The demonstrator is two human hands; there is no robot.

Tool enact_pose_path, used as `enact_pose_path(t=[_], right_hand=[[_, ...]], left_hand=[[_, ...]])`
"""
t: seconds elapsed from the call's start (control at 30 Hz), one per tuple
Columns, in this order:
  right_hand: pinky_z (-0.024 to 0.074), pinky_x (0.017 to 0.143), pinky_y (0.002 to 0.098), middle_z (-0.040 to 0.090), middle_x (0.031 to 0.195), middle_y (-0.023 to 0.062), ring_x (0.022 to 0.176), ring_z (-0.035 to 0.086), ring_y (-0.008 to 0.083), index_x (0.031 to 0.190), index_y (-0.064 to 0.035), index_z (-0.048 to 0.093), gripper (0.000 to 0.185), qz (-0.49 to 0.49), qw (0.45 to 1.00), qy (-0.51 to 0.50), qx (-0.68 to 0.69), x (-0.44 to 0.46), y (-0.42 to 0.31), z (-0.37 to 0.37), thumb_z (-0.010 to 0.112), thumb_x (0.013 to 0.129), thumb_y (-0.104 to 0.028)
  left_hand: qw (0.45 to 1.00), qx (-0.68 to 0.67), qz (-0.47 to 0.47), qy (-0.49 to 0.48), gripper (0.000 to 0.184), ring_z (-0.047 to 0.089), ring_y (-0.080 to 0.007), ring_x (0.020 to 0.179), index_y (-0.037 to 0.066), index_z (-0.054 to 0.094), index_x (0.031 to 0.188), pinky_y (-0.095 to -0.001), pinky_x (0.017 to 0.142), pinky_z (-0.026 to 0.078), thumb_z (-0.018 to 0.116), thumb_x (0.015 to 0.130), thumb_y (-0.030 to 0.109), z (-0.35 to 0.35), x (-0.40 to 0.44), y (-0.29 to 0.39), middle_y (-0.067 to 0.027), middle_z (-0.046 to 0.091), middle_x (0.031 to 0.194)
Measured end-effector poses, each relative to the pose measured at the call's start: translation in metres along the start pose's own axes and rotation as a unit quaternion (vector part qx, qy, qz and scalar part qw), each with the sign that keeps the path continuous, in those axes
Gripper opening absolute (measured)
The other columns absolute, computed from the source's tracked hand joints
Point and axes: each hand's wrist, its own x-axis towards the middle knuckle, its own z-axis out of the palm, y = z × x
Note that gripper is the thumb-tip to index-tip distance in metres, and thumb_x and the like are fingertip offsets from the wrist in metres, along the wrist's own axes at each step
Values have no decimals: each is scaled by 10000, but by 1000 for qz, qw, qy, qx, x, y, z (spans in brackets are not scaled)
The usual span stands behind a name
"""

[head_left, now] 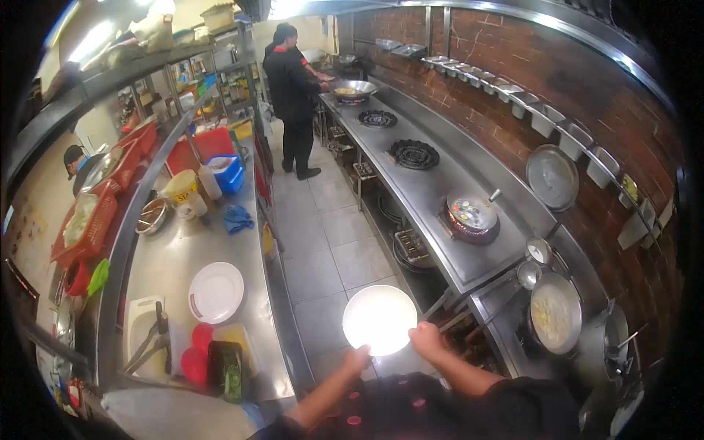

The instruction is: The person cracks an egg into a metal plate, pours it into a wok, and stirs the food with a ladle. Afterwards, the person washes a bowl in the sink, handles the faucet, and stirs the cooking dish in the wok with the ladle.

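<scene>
Both my hands hold a round white plate (380, 320) in front of my body, above the tiled floor. My left hand (357, 359) grips its near left rim, fingers closed. At the right edge my right hand (427, 341) is closed on the rim too. Glare washes out the plate's surface, so whether anything lies on it cannot be made out. Another white plate (216, 292) rests on the steel counter (165, 257) to my left. To my right, a pan (471, 211) with pieces of food in it sits on a lit burner.
Two people in dark clothes (293, 88) stand at the far stove beside a wok (355, 89). A large pan of food (555, 314) is at the right. Tongs (150, 337), red cups (195, 364) and a blue cloth (237, 219) lie on the left counter.
</scene>
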Motion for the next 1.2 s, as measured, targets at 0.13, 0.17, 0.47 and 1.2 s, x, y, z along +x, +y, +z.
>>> enact_pose_path(t=[0.13,0.17,0.47,1.2], right_hand=[[416,557,388,522,604,165,570,529,239,620,-5,518,268,-82,996,-1,22,-24,70,21,583,728,-242],[419,557,387,524,601,164,565,526,231,623,0,526,284,-105,993,-19,41,-41,66,7,595,736,-252],[454,493,280,611,726,61,558,559,144,805,-14,597,360,40,953,-199,225,-186,194,-97,584,905,-359],[517,558,279,649,1009,102,681,642,162,1213,29,554,405,50,948,-232,210,-419,275,-206,594,896,-219]], left_hand=[[997,-37,62,28,338,583,-218,628,-36,641,928,-363,554,449,580,827,280,1,-21,-43,-120,612,769],[996,-60,48,35,315,577,-217,616,-35,642,912,-363,541,444,582,821,260,4,-41,-41,-113,606,753],[988,-113,63,84,284,486,-166,661,-14,612,819,-331,613,399,569,807,267,90,-169,-153,-59,538,737],[990,-117,69,-42,343,529,-184,588,23,607,961,-314,517,386,588,823,336,151,-411,-316,-78,572,684]])
